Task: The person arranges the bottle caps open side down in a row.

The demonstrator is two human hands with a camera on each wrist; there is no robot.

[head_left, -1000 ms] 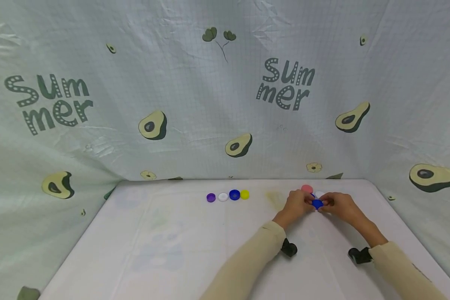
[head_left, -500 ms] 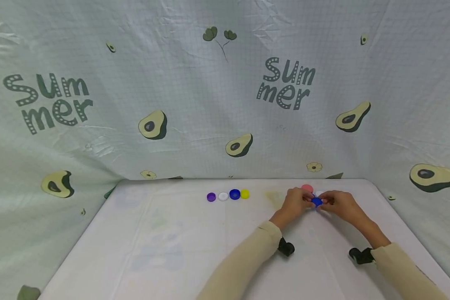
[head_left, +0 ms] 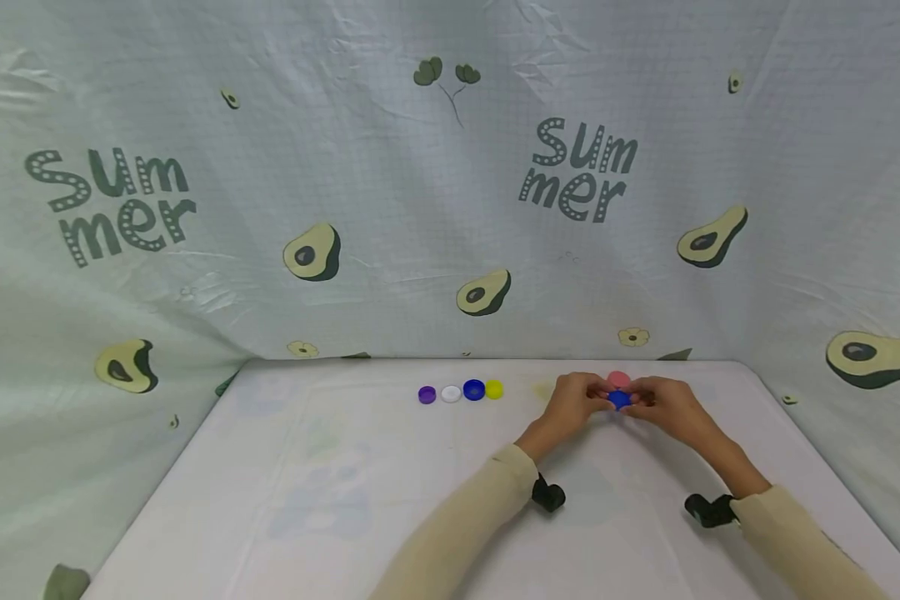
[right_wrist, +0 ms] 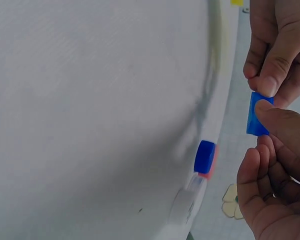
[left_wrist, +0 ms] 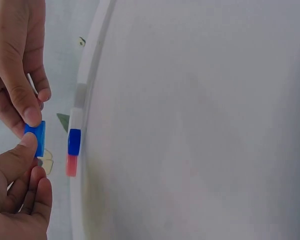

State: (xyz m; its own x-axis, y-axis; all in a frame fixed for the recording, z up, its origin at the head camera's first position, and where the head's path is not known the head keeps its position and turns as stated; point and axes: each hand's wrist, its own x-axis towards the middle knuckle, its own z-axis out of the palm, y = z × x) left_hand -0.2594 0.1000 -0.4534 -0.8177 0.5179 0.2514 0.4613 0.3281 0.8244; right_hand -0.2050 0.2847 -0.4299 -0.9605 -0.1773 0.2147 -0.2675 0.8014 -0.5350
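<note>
Both hands hold a small light blue bottle cap (head_left: 619, 400) between them, close over the far right of the table. The left hand (head_left: 572, 398) pinches it from the left and the right hand (head_left: 667, 404) from the right. In the left wrist view the light blue cap (left_wrist: 40, 142) stands edge-on, its middle partly covered by a thumb (left_wrist: 27, 140). The right wrist view shows thumbs and fingertips around the same cap (right_wrist: 252, 114). Beyond the hands lie a pink cap (head_left: 618, 379), a darker blue cap (right_wrist: 205, 157) and a whitish cap (right_wrist: 184, 202).
Left of the hands, a row of caps lies along the far part of the white table (head_left: 307, 483): purple (head_left: 427, 395), white (head_left: 451, 393), dark blue (head_left: 474, 390) and yellow (head_left: 494, 389). A printed curtain (head_left: 390, 183) hangs behind the table's far edge.
Both hands have shifted slightly left, carrying the light blue cap, and lifted a little. In the head view the right hand now covers the white cap behind it.
</note>
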